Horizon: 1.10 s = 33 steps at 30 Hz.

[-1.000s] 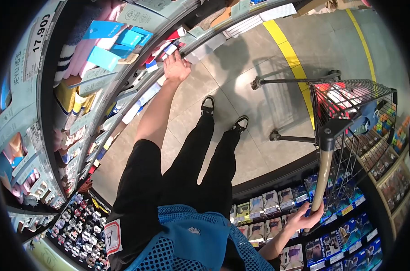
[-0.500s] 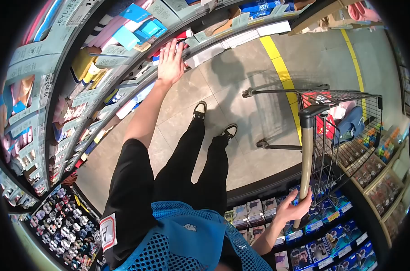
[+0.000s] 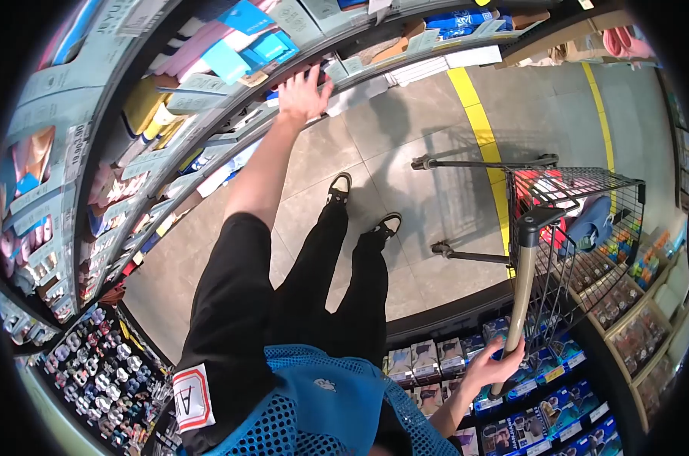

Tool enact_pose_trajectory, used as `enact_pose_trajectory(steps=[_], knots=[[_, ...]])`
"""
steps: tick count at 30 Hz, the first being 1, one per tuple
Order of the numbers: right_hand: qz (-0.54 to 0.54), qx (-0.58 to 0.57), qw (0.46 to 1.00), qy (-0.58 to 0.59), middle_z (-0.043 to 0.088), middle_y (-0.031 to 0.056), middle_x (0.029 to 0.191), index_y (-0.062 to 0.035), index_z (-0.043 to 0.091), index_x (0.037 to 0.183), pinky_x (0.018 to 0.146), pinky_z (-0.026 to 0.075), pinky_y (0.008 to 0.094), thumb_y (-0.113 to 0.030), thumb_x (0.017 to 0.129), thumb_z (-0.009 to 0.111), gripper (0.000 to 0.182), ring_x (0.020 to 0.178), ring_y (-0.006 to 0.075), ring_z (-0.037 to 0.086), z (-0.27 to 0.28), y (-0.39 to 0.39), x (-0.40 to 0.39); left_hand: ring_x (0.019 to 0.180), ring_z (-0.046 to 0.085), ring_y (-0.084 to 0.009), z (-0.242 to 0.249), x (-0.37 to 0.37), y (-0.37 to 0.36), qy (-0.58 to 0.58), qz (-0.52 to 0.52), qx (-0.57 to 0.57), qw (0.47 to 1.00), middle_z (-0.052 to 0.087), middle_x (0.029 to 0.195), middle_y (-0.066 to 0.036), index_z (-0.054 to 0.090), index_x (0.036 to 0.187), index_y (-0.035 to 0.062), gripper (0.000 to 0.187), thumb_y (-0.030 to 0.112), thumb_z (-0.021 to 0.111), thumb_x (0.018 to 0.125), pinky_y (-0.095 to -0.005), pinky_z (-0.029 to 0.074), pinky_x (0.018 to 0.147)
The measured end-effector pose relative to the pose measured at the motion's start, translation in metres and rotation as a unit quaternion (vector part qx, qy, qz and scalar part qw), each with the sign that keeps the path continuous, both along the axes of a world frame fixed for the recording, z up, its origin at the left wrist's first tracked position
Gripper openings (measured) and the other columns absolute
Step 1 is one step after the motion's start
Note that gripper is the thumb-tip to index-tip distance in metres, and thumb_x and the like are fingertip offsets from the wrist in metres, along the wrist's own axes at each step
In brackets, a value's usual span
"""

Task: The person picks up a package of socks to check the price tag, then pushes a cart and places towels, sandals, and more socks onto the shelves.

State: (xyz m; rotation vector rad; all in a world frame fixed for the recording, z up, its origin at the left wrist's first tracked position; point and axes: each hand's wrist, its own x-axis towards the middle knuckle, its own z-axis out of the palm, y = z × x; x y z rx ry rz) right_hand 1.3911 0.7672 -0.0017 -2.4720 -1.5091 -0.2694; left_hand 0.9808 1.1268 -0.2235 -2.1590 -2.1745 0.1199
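Note:
My left hand (image 3: 302, 96) reaches to the shelf edge, palm down with fingers spread, over small red and dark packs partly hidden under it. No object shows in its grip. Blue-tagged packs (image 3: 265, 52) and pink folded textiles lie on the shelf just above and left of it. My right hand (image 3: 494, 366) is wrapped round the beige handle (image 3: 524, 285) of a shopping cart (image 3: 625, 181). Inside the wire basket sit a red item (image 3: 537, 188) and a dark blue item (image 3: 591, 225).
Tall shelves (image 3: 101, 114) of boxed textiles curve along the left. Small patterned goods hang on a rack (image 3: 105, 380) at lower left. Blue boxed goods (image 3: 527, 422) fill a low shelf at lower right. Yellow tape (image 3: 477, 118) crosses the tiled floor (image 3: 329, 144) near the cart wheels.
My left hand has shifted slightly right along the shelf edge, its fingers spreading wider. My right hand stays on the cart handle, and the whole view has moved a little.

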Motion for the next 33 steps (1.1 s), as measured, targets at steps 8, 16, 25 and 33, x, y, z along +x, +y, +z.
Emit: enact_pose_trajectory(steps=[8, 16, 25, 33], knots=[[-0.004, -0.008, 0.999, 0.032, 0.060, 0.0148, 0.092, -0.0009, 0.057, 0.109, 0.068, 0.043, 0.0401, -0.026, 0.084, 0.059, 0.035, 0.079, 0.0335, 0.057, 0.002, -0.003, 0.003, 0.129, 0.031, -0.0334, 0.034, -0.050, -0.051, -0.064, 0.015, -0.018, 0.998, 0.033, 0.140, -0.018, 0.032, 0.138, 0.0102, 0.060, 0.045, 0.039, 0.090, -0.0517, 0.025, 0.103], [-0.008, 0.000, 1.000, -0.008, 0.060, 0.0163, 0.094, -0.0018, 0.056, 0.110, 0.068, 0.042, 0.0420, -0.032, 0.084, 0.059, 0.040, 0.080, 0.0356, 0.056, 0.000, 0.000, -0.001, 0.119, 0.042, -0.0390, 0.025, -0.083, -0.018, -0.084, -0.010, -0.114, 0.990, 0.046, 0.127, -0.024, 0.041, 0.128, 0.0033, 0.053, 0.042, 0.034, 0.092, -0.0464, 0.033, 0.100], [-0.136, -0.242, 0.914, 0.295, 0.061, 0.0138, 0.071, 0.0001, 0.061, 0.087, 0.065, 0.046, 0.0357, -0.037, 0.076, 0.068, 0.040, 0.069, 0.0254, 0.059, 0.046, 0.028, 0.022, 0.132, 0.023, -0.0400, 0.036, -0.049, -0.204, -0.232, -0.130, -0.100, 0.959, 0.021, 0.145, -0.021, 0.031, 0.138, 0.0066, 0.064, 0.026, 0.056, 0.082, -0.0529, 0.021, 0.105], [-0.115, -0.289, 0.912, 0.268, 0.065, 0.0198, 0.086, -0.0061, 0.068, 0.089, 0.077, 0.048, 0.0411, -0.051, 0.073, 0.060, 0.049, 0.087, 0.0343, 0.061, 0.058, 0.028, 0.027, 0.127, 0.028, -0.0435, 0.241, 0.125, -0.150, -0.435, -0.432, -0.020, 0.790, 0.030, 0.138, -0.023, 0.042, 0.126, 0.0013, 0.050, 0.017, 0.057, 0.081, -0.0508, 0.025, 0.104]])
